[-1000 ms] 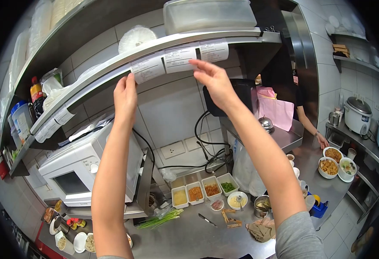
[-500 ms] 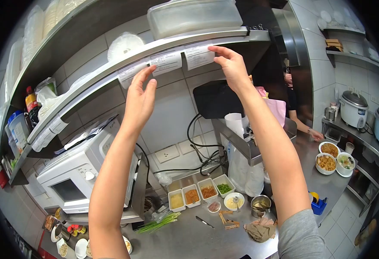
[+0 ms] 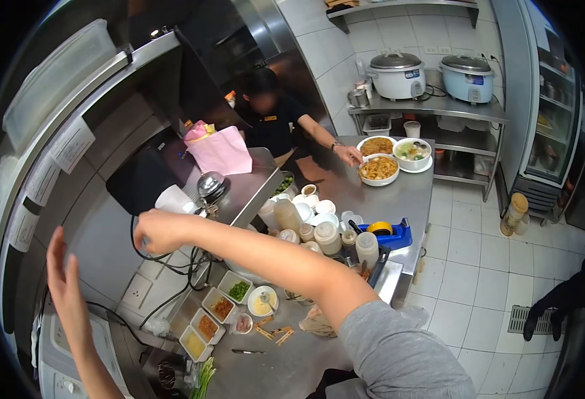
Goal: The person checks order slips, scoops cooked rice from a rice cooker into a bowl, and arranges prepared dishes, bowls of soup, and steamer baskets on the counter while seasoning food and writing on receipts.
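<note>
My left hand [image 3: 67, 286] is raised at the far left, fingers stretched and thumb apart, holding nothing. It is below the paper slips [image 3: 23, 228] hanging from the shelf edge. My right hand [image 3: 156, 233] reaches across the counter with its fingers curled down, and nothing shows in them. A white paper cup or roll [image 3: 175, 199] and a metal-lidded container [image 3: 211, 186] are close by it. Beneath my right arm lie white tubs of chopped greens [image 3: 239, 290] and brown toppings [image 3: 222, 307], a bowl with a spoon [image 3: 263, 301], clothespins [image 3: 283, 332] and a pen [image 3: 248, 351].
Across the counter a co-worker's hand [image 3: 349, 155] touches or nears a noodle bowl [image 3: 379, 171] beside a soup bowl [image 3: 413, 151]. Bottles [image 3: 327, 237] and a blue tape dispenser [image 3: 399, 234] stand to the right. Rice cookers [image 3: 397, 76] sit on a rear rack.
My view has swung right, bringing the co-worker and fridge into sight. My right hand has left the paper slips, dropped and curled; my left hand has come away from them too, still open.
</note>
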The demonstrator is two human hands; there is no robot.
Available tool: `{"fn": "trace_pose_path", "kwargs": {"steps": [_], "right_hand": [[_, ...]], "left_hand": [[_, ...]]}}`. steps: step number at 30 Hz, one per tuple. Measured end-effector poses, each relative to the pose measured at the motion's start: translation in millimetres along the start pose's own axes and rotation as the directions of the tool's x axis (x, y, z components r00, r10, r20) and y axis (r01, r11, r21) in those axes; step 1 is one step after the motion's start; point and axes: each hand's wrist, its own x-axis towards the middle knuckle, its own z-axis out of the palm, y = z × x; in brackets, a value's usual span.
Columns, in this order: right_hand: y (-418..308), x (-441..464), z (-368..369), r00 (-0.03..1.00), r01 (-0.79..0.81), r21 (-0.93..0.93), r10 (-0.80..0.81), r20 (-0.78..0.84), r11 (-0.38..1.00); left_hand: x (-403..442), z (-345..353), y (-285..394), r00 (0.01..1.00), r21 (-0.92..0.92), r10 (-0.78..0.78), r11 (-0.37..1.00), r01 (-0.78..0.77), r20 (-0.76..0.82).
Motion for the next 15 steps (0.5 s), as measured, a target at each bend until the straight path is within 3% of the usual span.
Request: {"fn": "trace_pose_path", "kwargs": {"steps": [1,4,7,10,12,13,15], "right_hand": [[-3,-1,-3,0.997,-0.049,0.049,0.046,0.058,0.998],[-7,-5,-2,1.000,-0.013,0.088,0.012,0.014,0.996],[-12,-8,-5,0.995,-0.078,0.049,0.074,0.073,0.996],[-10,-9,-7,0.998,-0.056,0.112,0.051,0.048,0.992],[-7,-17,-20,0.975,0.092,0.164,-0.056,-0.215,0.982],[-3,-23,-29,0.932,0.169,0.176,-0.100,-0.347,0.970],[2,-67,-91,0.928,0.041,0.276,0.066,-0.368,0.960]], "left_hand": [[-14,11,19,0.999,0.008,-0.013,1.000,0.013,0.042],[-48,33,69,0.982,0.080,-0.090,0.994,0.078,0.166],[-70,36,86,0.935,0.087,0.037,0.994,-0.071,0.352],[-84,32,113,0.876,0.051,0.012,0.998,-0.041,0.481],[-83,22,119,0.796,0.065,0.261,0.934,-0.351,0.545],[-87,16,118,0.761,0.016,0.222,0.956,-0.291,0.610],[-101,0,110,0.669,-0.039,0.143,0.985,-0.169,0.729]]}}
